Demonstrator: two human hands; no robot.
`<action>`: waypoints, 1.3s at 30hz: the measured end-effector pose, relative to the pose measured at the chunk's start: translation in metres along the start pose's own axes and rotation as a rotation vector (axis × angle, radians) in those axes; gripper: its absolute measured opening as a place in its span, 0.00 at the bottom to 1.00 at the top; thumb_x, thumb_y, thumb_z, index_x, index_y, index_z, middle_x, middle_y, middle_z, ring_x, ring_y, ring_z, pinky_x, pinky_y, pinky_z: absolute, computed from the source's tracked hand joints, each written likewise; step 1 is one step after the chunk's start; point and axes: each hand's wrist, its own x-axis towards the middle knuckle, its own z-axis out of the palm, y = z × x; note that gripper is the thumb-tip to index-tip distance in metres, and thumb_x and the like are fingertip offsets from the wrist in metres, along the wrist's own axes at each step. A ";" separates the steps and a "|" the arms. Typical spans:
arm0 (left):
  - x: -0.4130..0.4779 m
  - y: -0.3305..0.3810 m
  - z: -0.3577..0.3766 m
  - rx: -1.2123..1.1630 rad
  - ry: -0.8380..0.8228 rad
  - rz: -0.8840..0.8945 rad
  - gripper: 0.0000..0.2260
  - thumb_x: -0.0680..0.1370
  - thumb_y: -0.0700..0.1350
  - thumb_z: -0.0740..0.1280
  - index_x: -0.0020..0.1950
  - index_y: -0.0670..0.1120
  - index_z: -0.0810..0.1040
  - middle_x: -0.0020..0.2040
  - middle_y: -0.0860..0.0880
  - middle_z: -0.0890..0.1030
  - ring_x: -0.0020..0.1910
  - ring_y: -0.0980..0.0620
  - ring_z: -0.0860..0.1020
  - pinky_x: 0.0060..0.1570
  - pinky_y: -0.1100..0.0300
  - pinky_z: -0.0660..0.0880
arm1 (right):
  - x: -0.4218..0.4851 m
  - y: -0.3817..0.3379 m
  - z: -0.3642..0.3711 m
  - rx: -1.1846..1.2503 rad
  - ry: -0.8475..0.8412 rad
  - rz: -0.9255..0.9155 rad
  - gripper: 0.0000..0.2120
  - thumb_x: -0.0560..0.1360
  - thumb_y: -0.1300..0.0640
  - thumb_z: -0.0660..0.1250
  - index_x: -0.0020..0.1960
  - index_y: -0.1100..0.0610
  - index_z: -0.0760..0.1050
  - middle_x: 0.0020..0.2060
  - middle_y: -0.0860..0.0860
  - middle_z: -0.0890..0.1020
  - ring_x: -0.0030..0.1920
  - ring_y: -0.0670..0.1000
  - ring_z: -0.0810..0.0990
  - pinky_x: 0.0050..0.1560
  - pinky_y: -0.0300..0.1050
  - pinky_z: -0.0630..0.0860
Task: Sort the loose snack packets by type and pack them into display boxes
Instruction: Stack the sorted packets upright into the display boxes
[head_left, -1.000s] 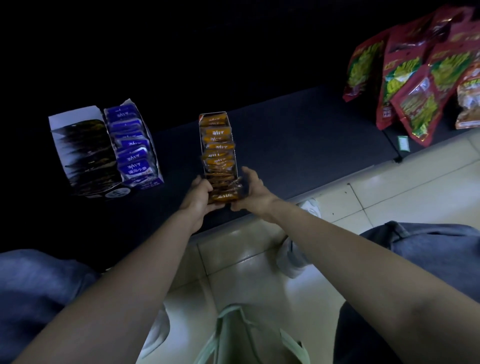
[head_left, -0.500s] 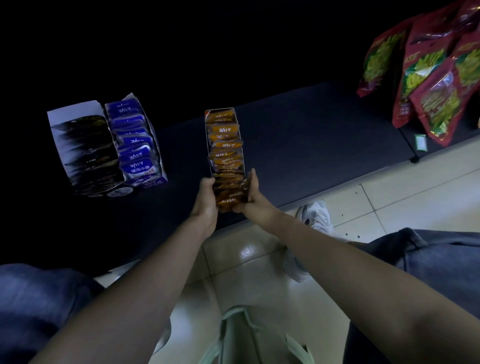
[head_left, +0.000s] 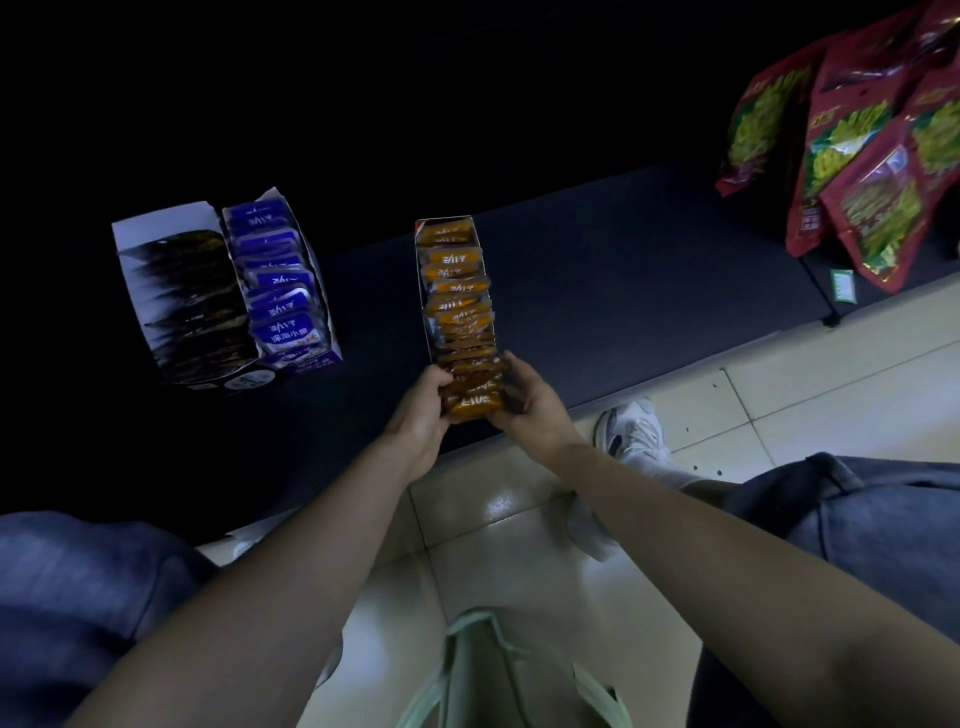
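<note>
Gripping near-end orange packets (head_left: 470, 400) w/ L hand (head_left: 418, 415) + R hand (head_left: 527, 402). Press evenly into display box (head_left: 422, 291), keep upright.

The head camera is looking steeply down and forward, close above the left hand (head_left: 418, 418), right hand (head_left: 532, 410) and shelf (head_left: 623, 291).
</note>
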 end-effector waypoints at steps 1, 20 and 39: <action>0.000 -0.001 0.000 -0.004 0.006 0.005 0.12 0.81 0.42 0.54 0.57 0.42 0.75 0.52 0.43 0.80 0.50 0.50 0.78 0.52 0.59 0.75 | 0.001 0.000 0.001 -0.043 -0.006 -0.025 0.37 0.71 0.73 0.66 0.76 0.58 0.58 0.68 0.55 0.72 0.66 0.50 0.74 0.68 0.49 0.71; 0.002 0.003 0.008 0.011 0.046 0.016 0.20 0.82 0.54 0.52 0.64 0.45 0.76 0.56 0.43 0.82 0.56 0.47 0.80 0.60 0.51 0.75 | 0.005 -0.010 0.020 0.175 -0.179 0.156 0.37 0.70 0.37 0.58 0.77 0.41 0.53 0.76 0.47 0.61 0.76 0.48 0.57 0.76 0.53 0.53; 0.028 0.021 0.012 0.165 0.076 0.307 0.22 0.83 0.58 0.49 0.77 0.64 0.50 0.74 0.52 0.66 0.69 0.51 0.68 0.68 0.46 0.65 | 0.040 -0.049 0.013 0.290 -0.033 0.016 0.23 0.81 0.42 0.52 0.76 0.39 0.57 0.68 0.45 0.71 0.66 0.46 0.71 0.68 0.49 0.67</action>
